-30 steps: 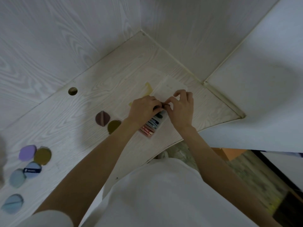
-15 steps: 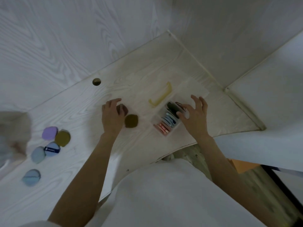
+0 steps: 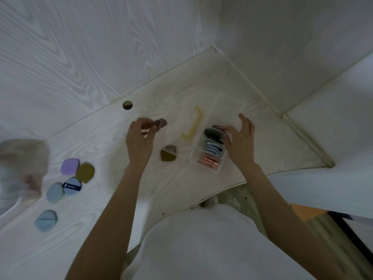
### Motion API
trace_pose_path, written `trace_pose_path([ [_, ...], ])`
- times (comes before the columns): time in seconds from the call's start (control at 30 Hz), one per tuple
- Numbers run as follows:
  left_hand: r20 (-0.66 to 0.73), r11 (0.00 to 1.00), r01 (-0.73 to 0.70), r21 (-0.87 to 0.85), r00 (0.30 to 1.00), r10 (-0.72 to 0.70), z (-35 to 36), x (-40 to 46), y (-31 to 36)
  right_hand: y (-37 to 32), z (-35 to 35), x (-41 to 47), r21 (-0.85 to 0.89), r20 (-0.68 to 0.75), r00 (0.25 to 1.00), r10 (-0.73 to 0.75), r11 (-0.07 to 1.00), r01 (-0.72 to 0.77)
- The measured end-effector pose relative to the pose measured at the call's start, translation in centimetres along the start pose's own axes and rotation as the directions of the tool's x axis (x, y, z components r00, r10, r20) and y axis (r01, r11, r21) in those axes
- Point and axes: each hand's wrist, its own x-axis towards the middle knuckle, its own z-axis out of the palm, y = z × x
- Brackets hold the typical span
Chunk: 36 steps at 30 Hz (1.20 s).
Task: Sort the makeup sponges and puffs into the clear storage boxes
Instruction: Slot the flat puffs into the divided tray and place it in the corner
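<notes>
Puffs get filed by colour, and the layout shows it. L hand (image 3: pixel 140 138) is pinched shut on a brown puff (image 3: pixel 161 124), lifted just off the desk (image 3: pixel 101 138), prob. so it can go edge-on into a slot. A pale strip shows under the fingers; can't tell what it is.

R hand (image 3: pixel 239 142) hovers at the far side of the clear box (image 3: pixel 210 152), fingers spread apart, holding nothing. Its fingertips sit right by the dark puffs (image 3: pixel 213 133) in the back compartment; I judge it's steadying the box or parting the stack to make room, though contact is too blurred to confirm.

The box has three compartments: dark puffs at the back, blue puffs (image 3: pixel 214 149) in the middle, pink puffs (image 3: pixel 209 160) at the front. All stand on edge, likely to pack more in. Its lid, w/ a yellow handle (image 3: pixel 193 124), seems to lie open beside it.

An olive puff (image 3: pixel 168 154) lies flat just beside the box, near at hand, prob. next in line. Well apart to the left wait a purple puff (image 3: pixel 69 166), a second olive one (image 3: pixel 85 172) and three blue ones (image 3: pixel 54 192), unsorted.

Next move, as I read it: the brown one goes to the dark slot. Risk: a tight stack could tip or push neighbours out.
</notes>
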Motion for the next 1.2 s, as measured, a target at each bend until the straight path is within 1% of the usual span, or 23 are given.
trace_pose_path([
  [0.07,-0.016,0.969,-0.228,-0.1,0.974,0.227,0.7,0.6,3.6,0.0,0.2,-0.3,-0.003,-0.015,1.0,0.005,1.0,-0.005],
  [0.13,0.094,0.896,-0.436,-0.089,0.892,0.443,2.7,1.5,6.5,-0.1,0.2,-0.4,0.01,-0.02,1.0,0.015,1.0,-0.015],
  [0.17,0.176,0.864,-0.498,-0.075,0.846,0.503,4.0,1.9,7.4,-0.2,0.2,-0.5,0.014,-0.016,1.0,0.025,1.0,-0.025],
  [0.2,0.266,0.844,-0.532,-0.066,0.806,0.529,5.4,2.2,8.1,-0.2,0.2,-0.5,0.016,-0.014,0.999,0.042,0.999,-0.042],
  [0.27,0.42,0.826,-0.563,-0.041,0.74,0.525,8.1,2.7,8.7,0.0,0.3,-0.6,0.015,-0.021,0.997,0.068,0.998,-0.068],
  [0.33,0.524,0.81,-0.587,-0.011,0.687,0.504,9.8,2.9,8.5,0.2,0.4,-0.7,0.014,-0.032,0.997,0.068,0.998,-0.068],
  [0.4,0.579,0.784,-0.62,0.018,0.646,0.498,10.8,3.0,8.0,0.3,0.4,-0.6,0.022,-0.036,0.997,0.061,0.998,-0.06],
  [0.53,0.579,0.726,-0.686,0.054,0.614,0.537,12.0,3.5,7.7,0.3,0.3,-0.5,0.055,-0.058,0.997,0.053,0.997,-0.05],
  [0.63,0.604,0.665,-0.745,0.051,0.554,0.573,12.5,3.8,8.2,0.5,0.2,-0.4,0.056,-0.068,0.996,0.064,0.997,-0.061],
  [0.7,0.574,0.617,-0.786,0.037,0.522,0.63,12.4,3.8,8.4,0.5,0.1,-0.4,0.056,-0.064,0.996,0.067,0.996,-0.063],
  [0.83,0.469,0.464,-0.886,0.022,0.419,0.777,12.2,4.5,7.5,0.4,0.0,-0.5,0.061,-0.054,0.997,0.059,0.997,-0.056],
  [0.9,0.487,0.447,-0.894,0.04,0.408,0.772,12.2,4.7,7.0,0.5,-0.1,-0.5,0.07,-0.049,0.997,0.057,0.996,-0.053],
  [0.97,0.554,0.476,-0.876,0.078,0.435,0.709,12.2,4.6,7.1,0.6,-0.1,-0.5,0.072,-0.045,0.998,0.051,0.996,-0.047],
  [1.0,0.596,0.501,-0.86,0.098,0.454,0.662,12.2,4.4,7.5,0.6,-0.1,-0.5,0.071,-0.046,0.998,0.044,0.997,-0.04],
  [1.07,0.696,0.557,-0.816,0.154,0.49,0.525,12.3,4.3,8.5,0.6,0.0,-0.5,0.087,-0.061,0.997,0.051,0.995,-0.046],
  [1.1,0.728,0.567,-0.804,0.181,0.497,0.472,12.3,4.3,8.8,0.5,0.0,-0.5,0.104,-0.078,0.994,0.071,0.993,-0.062],
  [1.13,0.733,0.579,-0.795,0.182,0.502,0.459,12.2,4.3,9.1,0.5,-0.1,-0.3,0.123,-0.102,0.99,0.094,0.989,-0.081],
  [1.2,0.699,0.603,-0.786,0.14,0.509,0.501,11.9,4.3,9.2,0.5,-0.3,0.4,0.142,-0.149,0.981,0.122,0.985,-0.101],
])
